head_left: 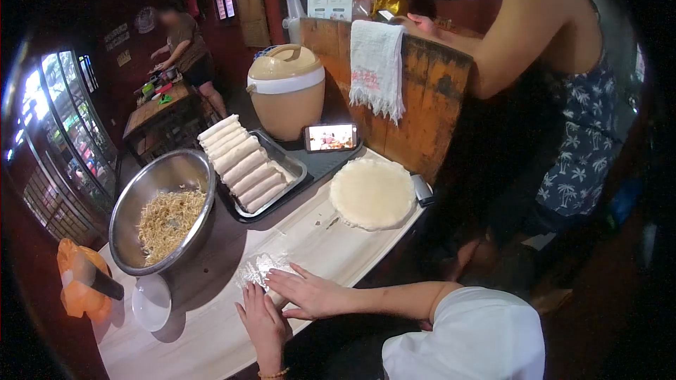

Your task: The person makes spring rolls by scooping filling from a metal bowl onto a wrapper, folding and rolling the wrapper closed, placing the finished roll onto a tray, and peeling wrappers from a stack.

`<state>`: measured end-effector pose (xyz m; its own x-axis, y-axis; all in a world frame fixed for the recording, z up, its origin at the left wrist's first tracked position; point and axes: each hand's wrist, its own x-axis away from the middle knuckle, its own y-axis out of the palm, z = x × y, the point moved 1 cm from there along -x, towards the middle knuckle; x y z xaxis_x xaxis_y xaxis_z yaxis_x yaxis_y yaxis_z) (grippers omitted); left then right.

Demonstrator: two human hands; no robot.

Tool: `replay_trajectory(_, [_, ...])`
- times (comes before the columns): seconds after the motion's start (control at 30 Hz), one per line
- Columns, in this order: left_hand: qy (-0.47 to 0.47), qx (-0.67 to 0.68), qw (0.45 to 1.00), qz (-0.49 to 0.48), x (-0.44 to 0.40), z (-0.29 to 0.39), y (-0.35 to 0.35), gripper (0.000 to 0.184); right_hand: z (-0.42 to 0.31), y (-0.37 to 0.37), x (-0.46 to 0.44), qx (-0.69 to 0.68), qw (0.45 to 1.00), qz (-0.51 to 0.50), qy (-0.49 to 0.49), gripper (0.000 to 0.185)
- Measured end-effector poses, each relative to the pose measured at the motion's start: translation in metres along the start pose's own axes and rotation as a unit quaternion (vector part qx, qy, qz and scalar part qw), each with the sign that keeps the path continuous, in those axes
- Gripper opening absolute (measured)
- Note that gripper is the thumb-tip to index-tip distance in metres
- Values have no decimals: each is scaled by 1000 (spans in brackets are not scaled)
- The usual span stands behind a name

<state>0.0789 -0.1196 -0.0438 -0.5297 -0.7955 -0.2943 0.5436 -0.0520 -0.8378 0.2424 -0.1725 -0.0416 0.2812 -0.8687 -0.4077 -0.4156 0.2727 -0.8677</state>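
Both of my hands lie over a pale rolled wrapper [277, 300], most of it hidden beneath them. My left hand [263, 324], with a beaded bracelet at the wrist, rests on its near side, fingers stretched out. From the right, my right hand [313, 294] reaches across with flat fingers pressing on it. A wet, shiny patch [260, 267] shows on the tabletop just past my fingertips. Farther off lies a stack of round thin wrappers [373, 193]. Finished rolls [239, 158] are piled in a metal tray [299, 169]. A steel bowl [127, 239] holds shredded filling [171, 224] with bean sprouts.
A white dish [151, 302] and an orange plastic bag [79, 278] stand left. Behind are a beige lidded cooler [287, 102], a propped phone [331, 137] and a wooden partition [429, 91] with a towel [377, 63]. One person leans there; another stands farther back.
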Motion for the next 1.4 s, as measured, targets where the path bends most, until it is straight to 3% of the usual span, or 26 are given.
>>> replay_trajectory(0.47, [-6,22,1000,-18,2,6,-9,47,-1,1,1,15,1000,1,-3,77])
replay_trajectory(0.57, [23,10,1000,6,2,-8,6,45,1,0,1,18,1000,10,-1,77])
replay_trajectory(0.63, [90,-70,993,43,2,-18,12,44,4,4,0,20,999,21,-22,76])
replay_trajectory(0.77, [12,-13,1000,15,0,-1,-1,43,8,7,-2,-11,1000,20,-18,73])
replay_trajectory(0.83, [4,4,1000,-9,-2,-4,-3,43,8,3,-6,-64,998,-13,10,70])
replay_trajectory(1.0, [-4,17,1000,-13,-5,-10,-1,41,17,0,-12,-65,997,-19,-24,61])
replay_trajectory(1.07, [-21,27,999,-10,-5,-13,1,41,23,-1,-13,41,995,-33,-82,62])
replay_trajectory(1.13, [-15,37,999,-21,-8,-16,0,41,32,4,-16,16,994,-37,-99,59])
replay_trajectory(1.2, [61,37,992,100,-6,-25,12,39,33,4,-18,-13,992,-47,-119,56])
replay_trajectory(1.27, [38,45,992,111,-11,-13,-5,32,33,-6,-20,-53,994,-52,-78,48])
replay_trajectory(1.33, [55,70,990,109,-16,-8,-17,25,30,-15,-23,-37,993,8,-114,44])
replay_trajectory(1.4, [19,82,996,33,-24,-10,-21,22,28,-24,-29,-48,986,53,-148,34])
